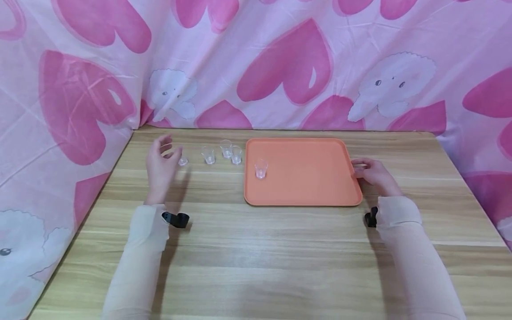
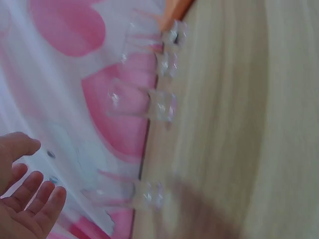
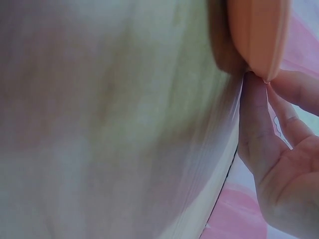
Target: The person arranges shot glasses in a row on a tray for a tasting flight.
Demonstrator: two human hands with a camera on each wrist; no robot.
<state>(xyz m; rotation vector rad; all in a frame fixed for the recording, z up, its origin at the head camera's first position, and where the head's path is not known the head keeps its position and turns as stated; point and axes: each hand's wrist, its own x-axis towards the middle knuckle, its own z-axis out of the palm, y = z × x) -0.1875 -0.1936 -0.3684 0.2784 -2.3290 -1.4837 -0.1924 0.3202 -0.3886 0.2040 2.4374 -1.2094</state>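
Note:
My left hand [image 1: 162, 162] hovers beside the leftmost clear small cup [image 1: 183, 161], its fingers loosely bent and holding nothing. In the left wrist view that cup [image 2: 149, 194] stands apart from the fingers [image 2: 32, 201]. Further right on the table stand other clear cups [image 1: 209, 156], two of them [image 1: 236, 156] close together by the tray. One more clear cup [image 1: 261, 170] is upright on the left part of the orange tray [image 1: 312, 171]. At the tray's right edge my right hand [image 1: 372, 172] pinches the rim between thumb and fingers, seen close in the right wrist view.
The wood-grain table [image 1: 256, 258] carries the tray near its back edge. A pink curtain [image 1: 280, 66] with hearts hangs behind the table and along its left and right sides. Each wrist bears a black camera mount [image 1: 178, 219].

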